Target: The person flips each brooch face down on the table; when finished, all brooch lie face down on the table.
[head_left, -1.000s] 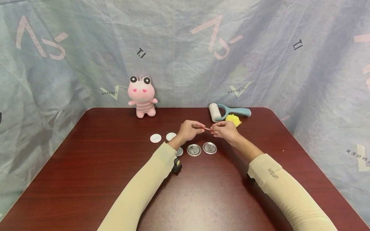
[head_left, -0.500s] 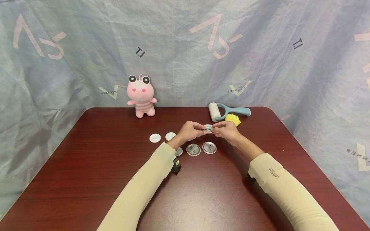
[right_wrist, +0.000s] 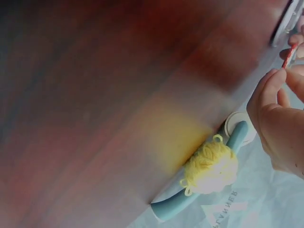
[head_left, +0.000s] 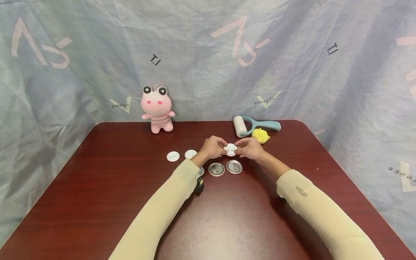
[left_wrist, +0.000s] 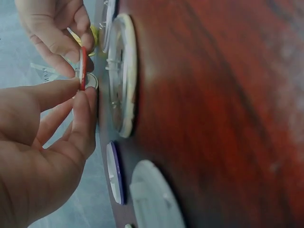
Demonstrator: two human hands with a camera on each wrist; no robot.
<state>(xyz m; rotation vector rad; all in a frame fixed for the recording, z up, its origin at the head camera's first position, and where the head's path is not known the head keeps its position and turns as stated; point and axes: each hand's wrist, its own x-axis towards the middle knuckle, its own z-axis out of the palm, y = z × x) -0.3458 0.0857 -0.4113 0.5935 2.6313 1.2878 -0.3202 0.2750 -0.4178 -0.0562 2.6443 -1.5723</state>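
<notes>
Between both hands, a round pin badge (head_left: 231, 149) is held over the table, its white back with the pin facing up in the head view. My left hand (head_left: 212, 147) pinches its left edge between thumb and fingers, and my right hand (head_left: 251, 148) pinches the right edge. From the left wrist, the badge's red rim (left_wrist: 83, 69) shows edge-on between the fingertips. Just nearer the body lie two silver-backed badges (head_left: 234, 167), pin side up. A white-backed badge (head_left: 190, 154) lies beside the left wrist, and another badge (head_left: 201, 171) is partly hidden under that forearm.
A further white badge (head_left: 173, 156) lies to the left. At the back stand a pink plush toy (head_left: 157, 110) and, on the right, a lint roller (head_left: 266, 125) with a yellow yarn ball (head_left: 260, 135) before it. A grey curtain (head_left: 195, 65) hangs behind the table (head_left: 107, 187).
The held badge has turned from edge-on to its white back facing up. Both hands keep their pinch and have come slightly lower and nearer the body.
</notes>
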